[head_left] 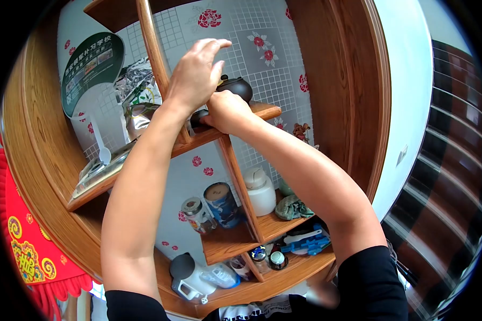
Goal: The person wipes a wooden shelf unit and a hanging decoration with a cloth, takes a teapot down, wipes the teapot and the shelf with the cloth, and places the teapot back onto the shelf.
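Observation:
My left hand [194, 75] is raised in front of the upper shelf, fingers stretched out and thumb apart, with nothing visible in it. Just below and to its right, my right hand [226, 111] is closed at the shelf board, its fingers against a small dark rounded object [198, 117] whose kind I cannot make out. Behind the hands a dark teapot [238, 88] stands on the same shelf, partly covered by them. The wooden upright [154, 48] rises close to my left hand.
Left of the upright are foil packaging [140, 88], a green fan-shaped board [93, 67] and a white spoon [103, 147]. Lower shelves hold a glass jar [198, 215], a blue canister [222, 203], a white container [260, 192], a cloth [293, 207] and a kettle [189, 275].

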The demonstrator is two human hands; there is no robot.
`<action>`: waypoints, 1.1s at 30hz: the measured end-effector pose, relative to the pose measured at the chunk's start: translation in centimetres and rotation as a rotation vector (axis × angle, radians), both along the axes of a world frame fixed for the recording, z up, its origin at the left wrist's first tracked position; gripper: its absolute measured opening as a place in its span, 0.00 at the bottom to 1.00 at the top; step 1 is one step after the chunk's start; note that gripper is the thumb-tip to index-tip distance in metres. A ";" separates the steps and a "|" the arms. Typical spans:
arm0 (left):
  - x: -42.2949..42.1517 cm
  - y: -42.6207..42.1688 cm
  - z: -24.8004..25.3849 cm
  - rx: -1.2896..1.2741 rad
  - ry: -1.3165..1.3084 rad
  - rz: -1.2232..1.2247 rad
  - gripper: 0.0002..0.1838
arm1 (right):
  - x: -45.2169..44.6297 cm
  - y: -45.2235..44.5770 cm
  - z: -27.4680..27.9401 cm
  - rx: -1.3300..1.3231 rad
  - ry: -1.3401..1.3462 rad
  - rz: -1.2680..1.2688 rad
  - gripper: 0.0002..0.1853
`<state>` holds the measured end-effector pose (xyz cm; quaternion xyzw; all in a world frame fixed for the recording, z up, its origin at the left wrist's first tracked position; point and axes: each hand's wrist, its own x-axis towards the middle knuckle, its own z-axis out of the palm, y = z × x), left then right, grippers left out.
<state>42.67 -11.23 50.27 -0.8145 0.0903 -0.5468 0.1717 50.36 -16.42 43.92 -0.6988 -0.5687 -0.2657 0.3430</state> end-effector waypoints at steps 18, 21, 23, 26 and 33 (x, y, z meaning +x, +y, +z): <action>-12.2 5.6 -6.6 -0.092 -0.160 0.113 0.14 | -1.5 3.6 2.6 -0.506 -0.332 0.005 0.09; -11.9 6.1 -7.6 -0.085 -0.206 0.142 0.14 | -1.7 2.0 3.3 -0.492 -0.356 0.019 0.09; -11.7 6.2 -7.7 -0.051 -0.211 0.165 0.14 | -1.6 2.0 3.4 -0.466 -0.338 0.021 0.09; -11.6 6.0 -7.8 -0.063 -0.167 0.182 0.13 | -1.7 2.4 2.9 -0.592 -0.473 0.037 0.10; -11.7 6.3 -7.7 -0.060 -0.085 0.219 0.11 | -1.9 3.6 2.8 -0.595 -0.279 0.066 0.13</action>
